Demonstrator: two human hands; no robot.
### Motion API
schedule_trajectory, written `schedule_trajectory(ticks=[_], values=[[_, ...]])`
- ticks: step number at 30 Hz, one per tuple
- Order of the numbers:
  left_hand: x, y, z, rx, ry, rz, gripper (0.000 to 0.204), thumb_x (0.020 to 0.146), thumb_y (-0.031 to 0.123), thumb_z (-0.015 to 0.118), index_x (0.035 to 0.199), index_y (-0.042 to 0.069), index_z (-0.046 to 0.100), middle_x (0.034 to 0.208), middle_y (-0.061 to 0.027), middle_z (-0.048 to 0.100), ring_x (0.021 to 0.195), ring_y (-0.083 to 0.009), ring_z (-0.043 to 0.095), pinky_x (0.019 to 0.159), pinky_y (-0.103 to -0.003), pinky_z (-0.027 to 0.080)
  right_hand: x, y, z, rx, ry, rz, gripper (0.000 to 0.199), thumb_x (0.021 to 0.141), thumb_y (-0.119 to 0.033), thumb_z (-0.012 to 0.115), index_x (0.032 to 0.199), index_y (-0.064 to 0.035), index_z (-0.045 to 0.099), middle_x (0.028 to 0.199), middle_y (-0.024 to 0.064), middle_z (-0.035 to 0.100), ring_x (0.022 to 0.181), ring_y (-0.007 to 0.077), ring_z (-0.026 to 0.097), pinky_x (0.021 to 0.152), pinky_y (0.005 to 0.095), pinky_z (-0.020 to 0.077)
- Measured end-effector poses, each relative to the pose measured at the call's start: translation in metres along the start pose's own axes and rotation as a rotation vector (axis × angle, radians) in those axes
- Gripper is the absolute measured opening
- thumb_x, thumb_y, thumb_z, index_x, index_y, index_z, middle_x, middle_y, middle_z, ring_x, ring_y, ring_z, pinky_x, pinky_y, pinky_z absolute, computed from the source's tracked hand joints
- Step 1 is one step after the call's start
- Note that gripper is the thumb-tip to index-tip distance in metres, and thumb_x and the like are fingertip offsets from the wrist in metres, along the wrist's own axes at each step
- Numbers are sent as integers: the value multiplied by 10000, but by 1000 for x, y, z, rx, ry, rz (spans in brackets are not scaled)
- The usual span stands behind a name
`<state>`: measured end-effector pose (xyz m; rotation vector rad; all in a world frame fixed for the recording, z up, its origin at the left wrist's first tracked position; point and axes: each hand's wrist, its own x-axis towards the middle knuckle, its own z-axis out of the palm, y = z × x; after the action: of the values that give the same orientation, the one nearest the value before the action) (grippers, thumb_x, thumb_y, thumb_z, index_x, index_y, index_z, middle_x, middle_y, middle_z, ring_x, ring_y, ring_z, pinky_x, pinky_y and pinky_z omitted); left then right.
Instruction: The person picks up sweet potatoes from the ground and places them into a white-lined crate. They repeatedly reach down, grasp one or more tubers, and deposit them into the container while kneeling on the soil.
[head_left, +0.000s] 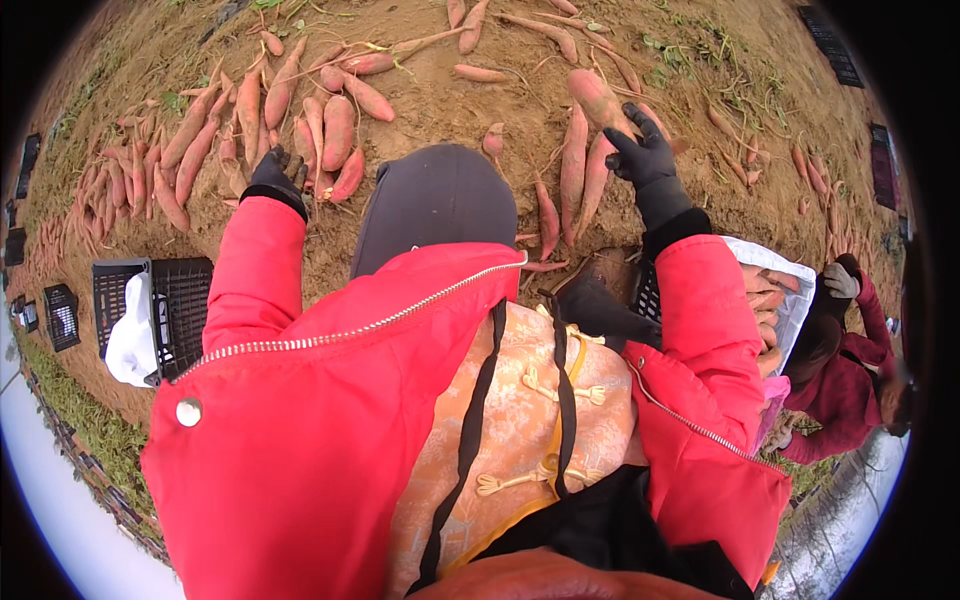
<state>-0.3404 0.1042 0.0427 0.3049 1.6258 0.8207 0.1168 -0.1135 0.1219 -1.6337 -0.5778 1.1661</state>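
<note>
My right hand (648, 170), in a black glove, has its thumb and fingers around the narrow end of a thick sweet potato (597, 98). Just below it, long sweet potatoes (573, 172) lie on the soil. Over on the left, my left hand (280, 180), also gloved in black, reaches to the edge of a heap of sweet potatoes (250, 115). Its fingers are apart and I see nothing held in them. Beside that hand lie a plump sweet potato (338, 132) and a smaller one (347, 176).
A black crate (183, 310) with a white bag (132, 335) stands at left. By my right arm, a white-lined crate (795, 275) holds sweet potatoes. Another person (845, 380) in maroon works at far right. My black boot (605, 310) rests on the soil. More sweet potatoes (480, 73) lie ahead.
</note>
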Motion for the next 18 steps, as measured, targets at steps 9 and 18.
schedule_trajectory(ticks=[9,18], values=[[49,-45,47,426,-349,239,303,890,275,534,1126,85,552,976,-37,621,789,-182,609,610,-285,477,57,18,-20,163,184,69,455,869,-157,615,1282,-69,446,1099,75,613,877,214,643,720,281,517],[106,-76,318,1355,-543,928,554,806,417,624,1157,9,491,1065,-158,616,912,-302,629,763,-394,498,33,111,44,207,23,270,291,876,-119,598,1148,-28,548,922,17,627,721,91,573,649,218,463]])
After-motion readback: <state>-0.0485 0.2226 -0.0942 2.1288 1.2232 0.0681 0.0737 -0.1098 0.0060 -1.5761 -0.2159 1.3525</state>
